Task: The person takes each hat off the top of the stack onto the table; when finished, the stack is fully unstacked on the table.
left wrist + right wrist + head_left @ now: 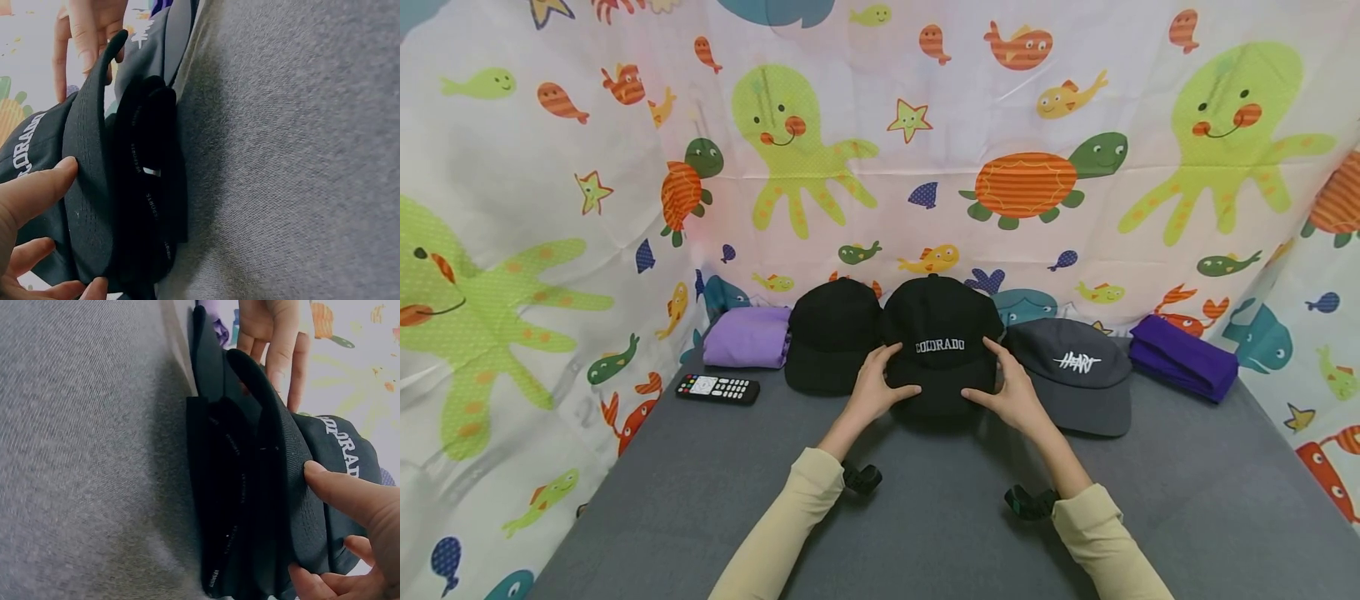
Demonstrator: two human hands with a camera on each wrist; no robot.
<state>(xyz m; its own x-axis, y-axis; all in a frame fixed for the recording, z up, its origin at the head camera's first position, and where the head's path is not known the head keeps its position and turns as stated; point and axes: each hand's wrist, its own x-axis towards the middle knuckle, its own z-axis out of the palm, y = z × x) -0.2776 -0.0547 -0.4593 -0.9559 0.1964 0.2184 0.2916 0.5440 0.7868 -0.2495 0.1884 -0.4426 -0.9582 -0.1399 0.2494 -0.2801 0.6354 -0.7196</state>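
In the head view, the COLORADO cap (940, 360) is at the centre of the frame, over the grey bench (932, 525), black with white capitals across its crown; your left hand (876, 385) and right hand (1011, 392) have it in their grip from both sides, between a plain black cap (835, 333) and a grey cap (1071, 375). In the left wrist view, it fills the lower left, brim curved and stitched under your thumb. In the right wrist view, at lower right, its dark inside shows small pale lettering.
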